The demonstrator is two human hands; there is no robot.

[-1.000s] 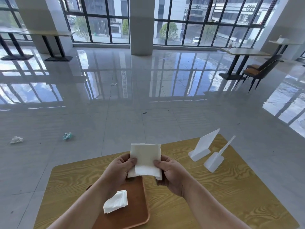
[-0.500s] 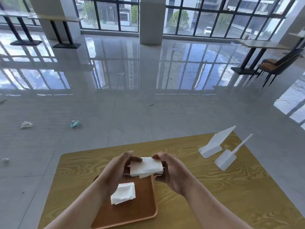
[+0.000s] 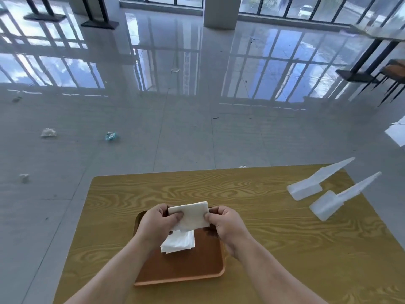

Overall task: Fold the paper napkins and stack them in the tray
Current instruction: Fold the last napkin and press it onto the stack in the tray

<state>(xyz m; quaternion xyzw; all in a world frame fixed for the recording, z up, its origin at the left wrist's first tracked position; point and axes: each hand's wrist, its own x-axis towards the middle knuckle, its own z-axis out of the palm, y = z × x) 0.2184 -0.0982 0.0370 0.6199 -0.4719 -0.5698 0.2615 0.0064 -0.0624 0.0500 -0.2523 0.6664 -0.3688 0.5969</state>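
Two bare hands hold one folded white paper napkin [image 3: 190,215] in the air just above the far end of a brown rectangular wooden tray [image 3: 192,268]. The left hand [image 3: 158,224] pinches the napkin's left edge between thumb and fingers, and the right hand [image 3: 225,224] pinches its right edge the same way, so both grips are closed on the paper. The napkin is held nearly flat, tilted slightly towards the camera.

Below it, inside the tray, lies a second folded white napkin [image 3: 178,242], partly hidden by the held one and by the left hand. The tray sits on a yellow wood-grain table [image 3: 285,238], near its middle.

Towards the table's far right corner stand two translucent white plastic sign holders [image 3: 315,187], just beside each other and well apart from the tray. Beyond the table stretches a glossy grey tiled floor [image 3: 175,128] with a few crumpled scraps of paper [image 3: 48,132] lying on it to the left.
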